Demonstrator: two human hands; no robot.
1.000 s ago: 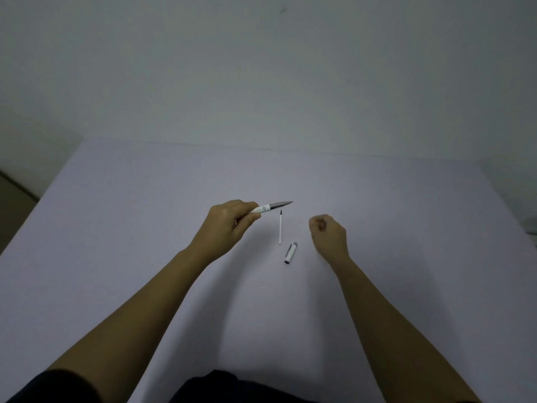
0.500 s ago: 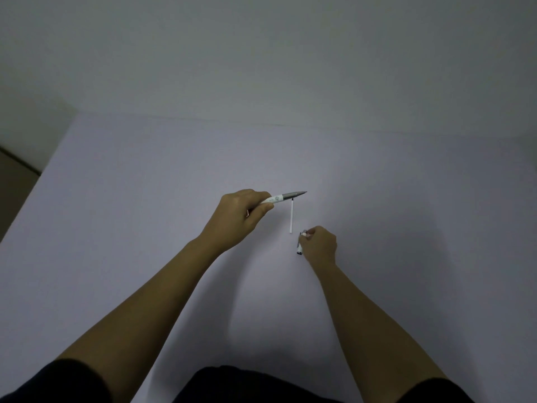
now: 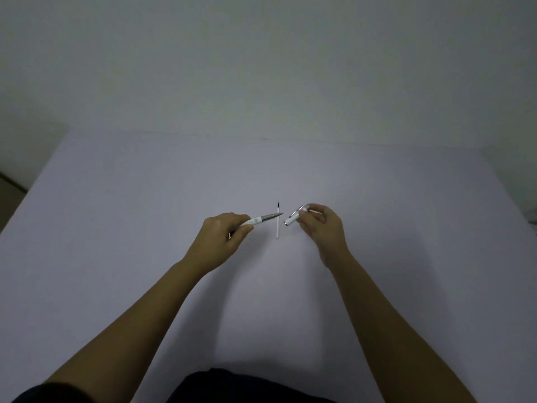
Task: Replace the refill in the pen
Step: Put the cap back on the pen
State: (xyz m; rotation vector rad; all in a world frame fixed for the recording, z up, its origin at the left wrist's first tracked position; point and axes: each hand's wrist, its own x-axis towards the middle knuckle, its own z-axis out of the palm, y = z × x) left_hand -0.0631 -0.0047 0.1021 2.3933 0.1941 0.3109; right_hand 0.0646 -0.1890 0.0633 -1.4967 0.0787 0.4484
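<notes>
My left hand grips a white pen body with a grey pointed front, its tip aimed right. A thin white refill with a dark tip lies on the table between my hands, pointing away from me. The pen's grey tip crosses just over the refill. My right hand holds the short white pen cap with a metal clip, lifted off the table, its open end facing the pen tip.
A pale lilac table fills the view, with a plain wall behind it. The table's left edge and a strip of floor show at far left. My dark clothing sits at the near edge.
My right hand has picked the cap up from the table and raised it beside the refill. My left hand keeps hold of the pen body.
</notes>
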